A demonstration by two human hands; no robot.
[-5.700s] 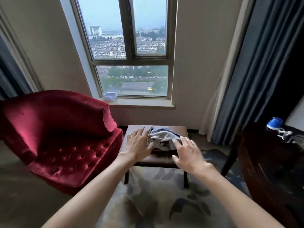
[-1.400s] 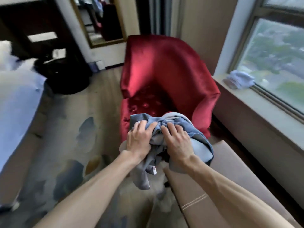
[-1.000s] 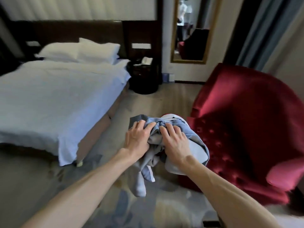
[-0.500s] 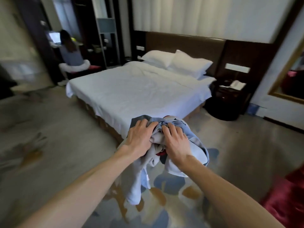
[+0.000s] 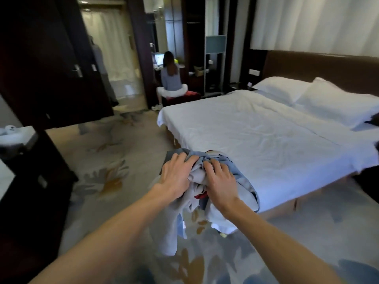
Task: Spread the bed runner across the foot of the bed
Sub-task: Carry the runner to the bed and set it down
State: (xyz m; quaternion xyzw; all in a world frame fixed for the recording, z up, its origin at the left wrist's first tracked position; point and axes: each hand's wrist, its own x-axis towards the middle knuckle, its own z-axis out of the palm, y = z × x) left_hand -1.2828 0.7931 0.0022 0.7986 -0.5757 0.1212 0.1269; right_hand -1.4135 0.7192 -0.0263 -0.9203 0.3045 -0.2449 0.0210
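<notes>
The left hand point(image 5: 176, 177) and the right hand point(image 5: 220, 181) were side by side just below the middle of the frame, both with fingers curled into the bed runner point(image 5: 242, 179) and gripping it. The two bare forearms reached in from the bottom edge. The runner was a crumpled blue-grey bundle, not spread out. A small patch of red showed among its folds under the hands. Its loose ends hung below the hands, the longest in the lower middle of the frame, above the carpet point(image 5: 102, 160). The bundle overlapped the near corner of the bed point(image 5: 266, 136) in the picture; whether it touched the mattress could not be told.

The bed filled the right half of the frame, covered with a white, lightly creased sheet. Two white pillows point(image 5: 287, 89) lay at its far end on the right, against a dark brown headboard point(image 5: 317, 66). A pale curtain point(image 5: 317, 23) hung above the headboard in the upper right.

The carpet was pale with blue and tan leaf shapes and ran across the lower and left parts of the frame. A dark cabinet point(image 5: 30, 181) stood at the left edge, and a dark door point(image 5: 51, 68) filled the upper left. In the upper middle, well apart from the hands, a person point(image 5: 170, 76) sat with their back turned, facing a lit screen point(image 5: 159, 59).
</notes>
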